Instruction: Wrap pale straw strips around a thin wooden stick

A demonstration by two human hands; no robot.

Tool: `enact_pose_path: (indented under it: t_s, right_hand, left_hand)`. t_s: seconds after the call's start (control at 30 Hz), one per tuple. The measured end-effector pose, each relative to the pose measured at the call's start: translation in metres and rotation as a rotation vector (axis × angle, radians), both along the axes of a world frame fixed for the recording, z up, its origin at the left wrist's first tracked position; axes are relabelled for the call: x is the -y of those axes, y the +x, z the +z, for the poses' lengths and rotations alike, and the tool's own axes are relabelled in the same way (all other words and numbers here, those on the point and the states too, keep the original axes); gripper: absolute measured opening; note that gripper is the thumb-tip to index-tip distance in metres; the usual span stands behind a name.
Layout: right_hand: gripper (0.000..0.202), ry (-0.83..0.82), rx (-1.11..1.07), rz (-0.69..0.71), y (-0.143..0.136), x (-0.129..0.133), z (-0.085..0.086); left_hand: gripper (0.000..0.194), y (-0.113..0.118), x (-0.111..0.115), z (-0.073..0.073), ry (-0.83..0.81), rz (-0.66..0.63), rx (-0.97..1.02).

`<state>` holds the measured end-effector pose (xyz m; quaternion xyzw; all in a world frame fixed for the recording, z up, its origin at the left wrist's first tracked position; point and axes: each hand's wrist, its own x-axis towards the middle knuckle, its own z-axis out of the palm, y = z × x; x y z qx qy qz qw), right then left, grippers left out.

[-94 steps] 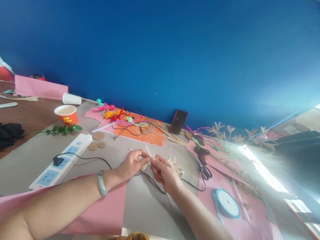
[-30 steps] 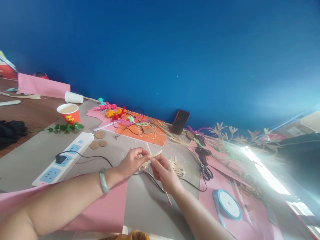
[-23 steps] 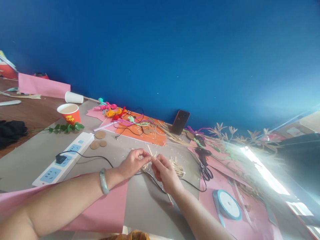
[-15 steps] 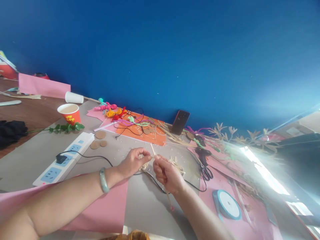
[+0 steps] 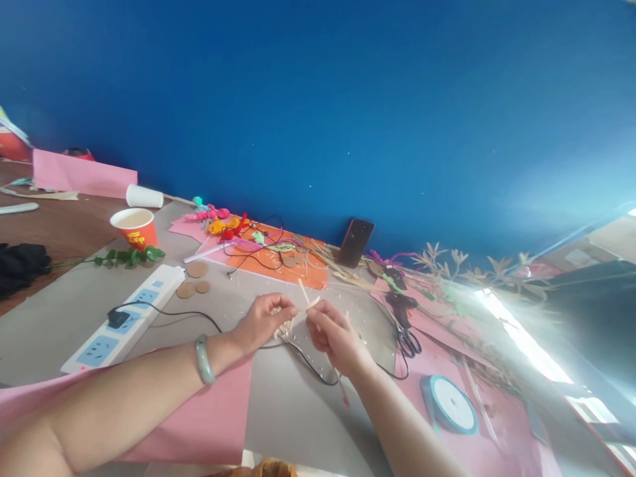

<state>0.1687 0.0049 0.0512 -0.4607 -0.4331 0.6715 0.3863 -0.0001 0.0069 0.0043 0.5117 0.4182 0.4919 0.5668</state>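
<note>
My left hand (image 5: pixel 267 320), with a pale green bangle (image 5: pixel 203 360) at its wrist, pinches one end of a small cream strip (image 5: pixel 309 307). Close beside it, my right hand (image 5: pixel 332 331) is closed on a thin pale stick (image 5: pixel 304 291). The stick's upper end sticks out above the fingers, and its lower end, with a pinkish-red tip (image 5: pixel 346 399), hangs below the hand. The cream strip lies across the stick between both hands. Under the hands, short cream pieces (image 5: pixel 284 329) are heaped on the grey mat (image 5: pixel 293 411).
A white power strip (image 5: pixel 124 321), a paper cup (image 5: pixel 134 227) and wooden discs (image 5: pixel 197 269) are at the left. A phone (image 5: pixel 356 242) leans on the blue wall. Scissors (image 5: pixel 408 342), a dark glue gun (image 5: pixel 401 308) and a ribbon roll (image 5: pixel 451 404) lie at the right.
The cream strip now shows between my hands, across the stick. My right hand has turned slightly, and the stick's lower tip has shifted a little up and right.
</note>
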Motion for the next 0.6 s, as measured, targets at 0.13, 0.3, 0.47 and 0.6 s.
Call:
enact_pose_path:
  t_s: [0.13, 0.3, 0.47, 0.6]
  right_hand:
    - [0.033, 0.092, 0.125, 0.033, -0.012, 0.01, -0.007]
    - [0.036, 0.062, 0.117, 0.006, -0.013, 0.011, -0.005]
    - [0.039, -0.134, -0.05, 0.074, -0.007, 0.006, -0.001]
    - [0.039, -0.158, -0.147, 0.074, 0.001, 0.003, 0.006]
  left_hand:
    - [0.028, 0.001, 0.0, 0.002, 0.053, 0.008, -0.069]
    - [0.029, 0.002, 0.002, 0.005, 0.085, 0.006, -0.129]
    - [0.029, -0.001, 0.002, 0.008, 0.067, -0.04, -0.126]
    - [0.027, -0.003, 0.0, 0.005, 0.056, -0.038, -0.127]
